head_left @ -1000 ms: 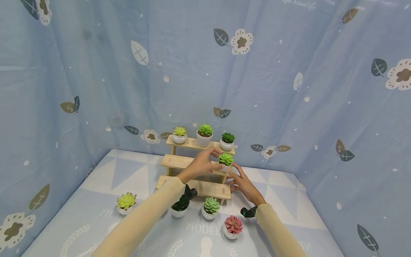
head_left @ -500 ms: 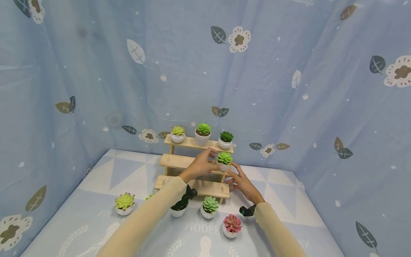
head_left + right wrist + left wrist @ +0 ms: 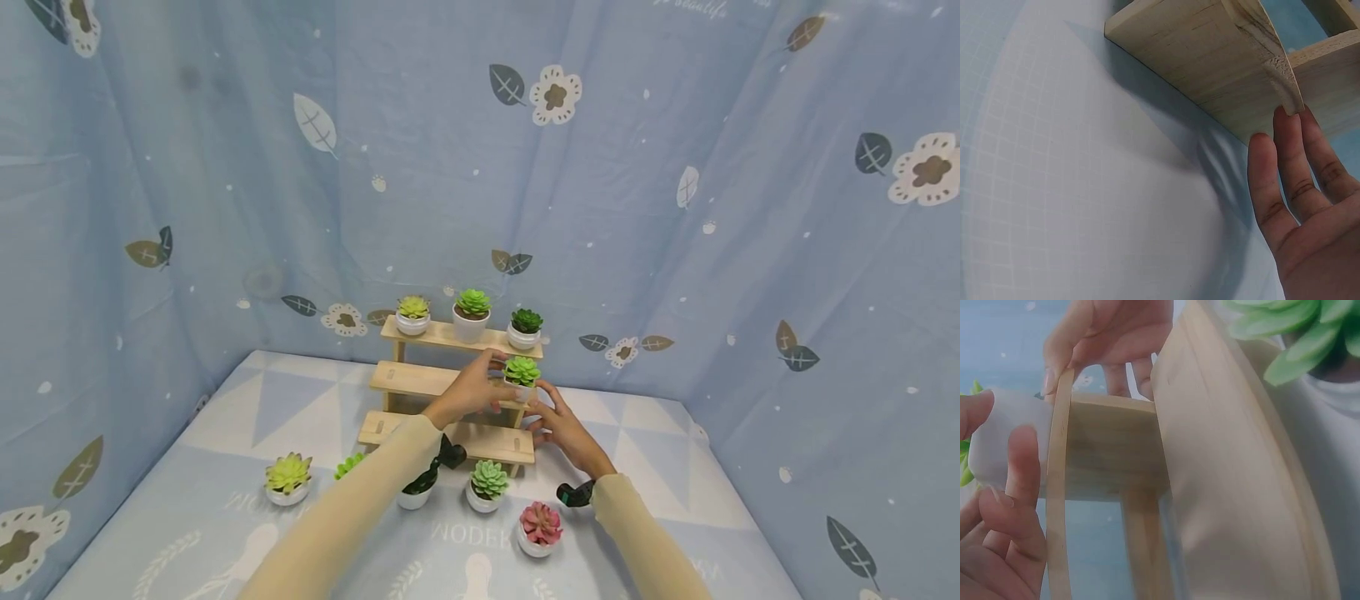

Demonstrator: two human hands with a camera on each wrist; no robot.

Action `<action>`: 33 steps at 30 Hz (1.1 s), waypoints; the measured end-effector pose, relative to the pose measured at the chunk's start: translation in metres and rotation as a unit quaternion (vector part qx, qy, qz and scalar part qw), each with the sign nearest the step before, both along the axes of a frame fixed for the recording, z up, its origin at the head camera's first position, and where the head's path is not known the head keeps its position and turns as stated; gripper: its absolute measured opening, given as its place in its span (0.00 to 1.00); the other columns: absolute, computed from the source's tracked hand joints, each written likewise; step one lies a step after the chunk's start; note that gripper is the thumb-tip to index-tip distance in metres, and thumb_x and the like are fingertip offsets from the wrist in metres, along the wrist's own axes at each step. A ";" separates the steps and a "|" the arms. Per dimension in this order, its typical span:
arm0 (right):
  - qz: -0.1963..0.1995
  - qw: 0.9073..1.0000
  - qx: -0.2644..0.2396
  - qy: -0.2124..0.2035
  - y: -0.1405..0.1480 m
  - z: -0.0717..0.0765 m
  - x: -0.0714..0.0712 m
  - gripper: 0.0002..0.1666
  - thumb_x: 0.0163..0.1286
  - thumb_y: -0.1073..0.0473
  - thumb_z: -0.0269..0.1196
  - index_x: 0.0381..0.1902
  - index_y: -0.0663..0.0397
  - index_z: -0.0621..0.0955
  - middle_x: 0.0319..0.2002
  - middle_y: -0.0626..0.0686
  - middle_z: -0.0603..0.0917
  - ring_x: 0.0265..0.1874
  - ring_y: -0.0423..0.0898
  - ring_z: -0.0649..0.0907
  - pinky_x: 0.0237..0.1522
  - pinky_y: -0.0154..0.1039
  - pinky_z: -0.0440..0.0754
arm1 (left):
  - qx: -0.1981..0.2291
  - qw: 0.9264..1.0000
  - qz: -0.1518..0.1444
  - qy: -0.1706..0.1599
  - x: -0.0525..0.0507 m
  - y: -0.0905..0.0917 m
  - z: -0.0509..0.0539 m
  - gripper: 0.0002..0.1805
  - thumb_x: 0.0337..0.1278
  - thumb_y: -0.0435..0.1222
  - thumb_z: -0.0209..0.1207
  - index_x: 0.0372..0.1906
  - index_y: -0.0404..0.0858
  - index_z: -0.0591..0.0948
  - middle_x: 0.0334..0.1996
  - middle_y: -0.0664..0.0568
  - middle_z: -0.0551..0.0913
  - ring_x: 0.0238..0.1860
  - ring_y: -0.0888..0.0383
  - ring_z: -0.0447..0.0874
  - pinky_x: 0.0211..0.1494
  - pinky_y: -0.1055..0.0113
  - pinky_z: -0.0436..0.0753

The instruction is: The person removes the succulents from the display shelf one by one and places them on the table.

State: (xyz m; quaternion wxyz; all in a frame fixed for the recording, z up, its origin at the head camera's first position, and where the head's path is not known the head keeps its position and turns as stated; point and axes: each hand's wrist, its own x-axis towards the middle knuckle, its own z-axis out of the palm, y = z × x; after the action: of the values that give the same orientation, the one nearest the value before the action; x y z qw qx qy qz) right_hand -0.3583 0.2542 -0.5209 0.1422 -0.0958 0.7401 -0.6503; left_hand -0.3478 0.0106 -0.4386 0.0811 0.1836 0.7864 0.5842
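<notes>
Left hand (image 3: 467,392) pinches a bright-green succulent in a rounded white pot (image 3: 522,373); right hand (image 3: 567,432), fingers loosely spread, touches the stepped pale-wood shelf (image 3: 416,380).

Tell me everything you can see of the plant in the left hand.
The potted succulent has bright green, layered leaves in a smooth, ceramic-looking white pot. It is roughly upright at the right end of the middle wooden tier. The left hand grips the pot between thumb and fingers; whether its base rests on the tier is unclear.
</notes>
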 end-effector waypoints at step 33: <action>-0.002 1.000 -0.004 -0.003 0.001 -0.002 -0.001 0.41 0.78 0.39 0.59 0.80 0.25 0.53 0.57 0.59 0.78 0.44 0.51 0.84 0.43 0.49 0.84 | -0.010 1.000 0.007 0.014 0.000 0.004 0.003 0.35 0.60 0.43 0.73 0.70 0.43 0.72 0.56 0.45 0.77 0.28 0.50 0.85 0.25 0.57 0.81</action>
State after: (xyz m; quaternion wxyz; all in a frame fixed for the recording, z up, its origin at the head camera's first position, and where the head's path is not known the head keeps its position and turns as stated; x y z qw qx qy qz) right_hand -0.3589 0.2554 -0.5229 0.1428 -0.0923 0.7375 -0.6536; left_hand -0.3482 0.0141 -0.4360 0.0680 0.1851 0.7948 0.5739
